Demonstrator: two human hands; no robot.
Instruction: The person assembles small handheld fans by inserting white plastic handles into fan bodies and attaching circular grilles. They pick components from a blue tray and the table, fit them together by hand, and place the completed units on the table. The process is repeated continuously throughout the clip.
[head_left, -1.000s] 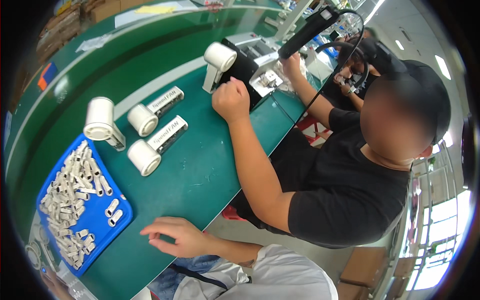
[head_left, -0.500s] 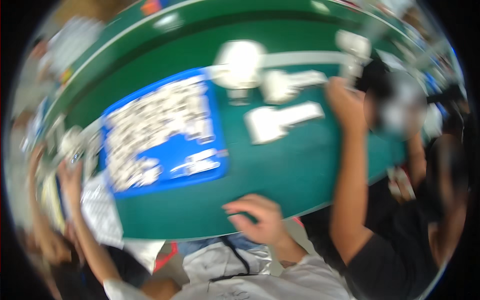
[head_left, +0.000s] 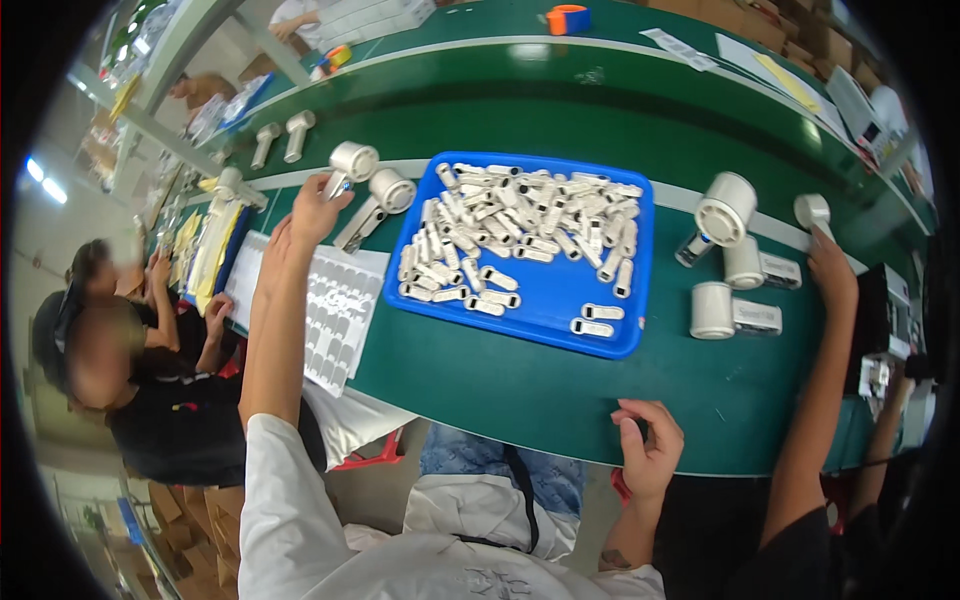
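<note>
My left hand [head_left: 312,212], on a white-sleeved arm, reaches far over the green table [head_left: 560,390] and closes on the handle of a white device with a round head [head_left: 352,162]. A second such device [head_left: 385,195] lies just right of it. My right hand [head_left: 650,440] rests at the table's near edge, fingers loosely curled and holding nothing. Between the hands sits a blue tray [head_left: 545,315] heaped with several small white plastic parts [head_left: 520,215].
A white sheet of cut-out labels [head_left: 335,310] lies under my left forearm. Right of the tray stand white round-headed devices [head_left: 725,210], and a neighbour's hand [head_left: 828,270] touches one. Another person [head_left: 110,350] sits at the left. Orange tape roll [head_left: 568,18] at the far edge.
The view has swung from the right side to the left. My left arm has come into view and stretched out to the white device. My right hand stays at the table edge.
</note>
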